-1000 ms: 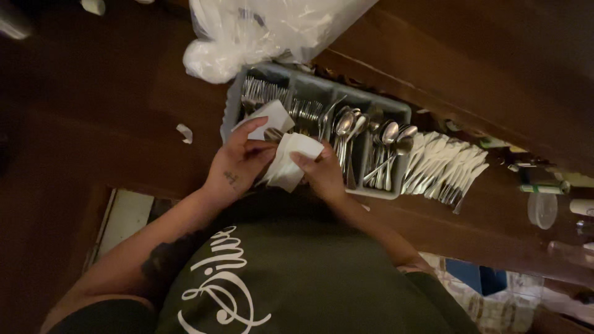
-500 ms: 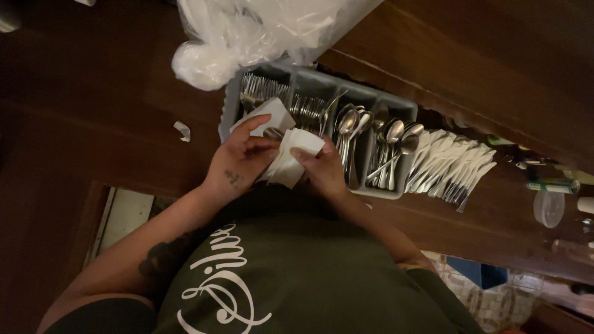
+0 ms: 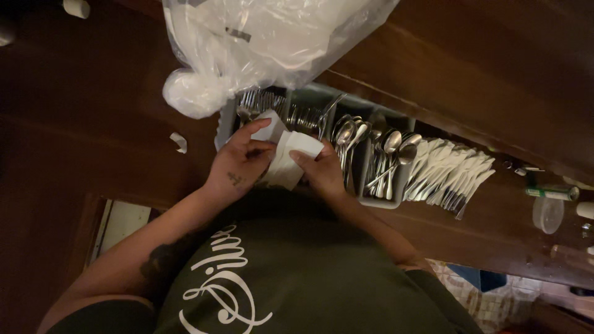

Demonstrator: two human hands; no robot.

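Observation:
My left hand (image 3: 238, 168) and my right hand (image 3: 323, 174) both grip a white paper napkin (image 3: 292, 158), pinched and partly folded between the fingers. They are over the near left end of a grey cutlery tray (image 3: 385, 202) on a dark wooden counter. The tray holds forks (image 3: 267, 102) in its left compartments and spoons (image 3: 385, 149) in the right ones. Whether any cutlery is inside the napkin is hidden.
A large clear plastic bag (image 3: 266, 37) with white contents lies behind the tray. Several napkin-wrapped cutlery rolls (image 3: 447, 176) are piled right of the tray. A white paper scrap (image 3: 178, 142) lies at the left. A clear plastic cup (image 3: 547, 214) and a green tube (image 3: 552, 193) are at the far right.
Both hands have stayed on the napkin, the fingers shifting slightly as they work its folds. The view has tilted a little.

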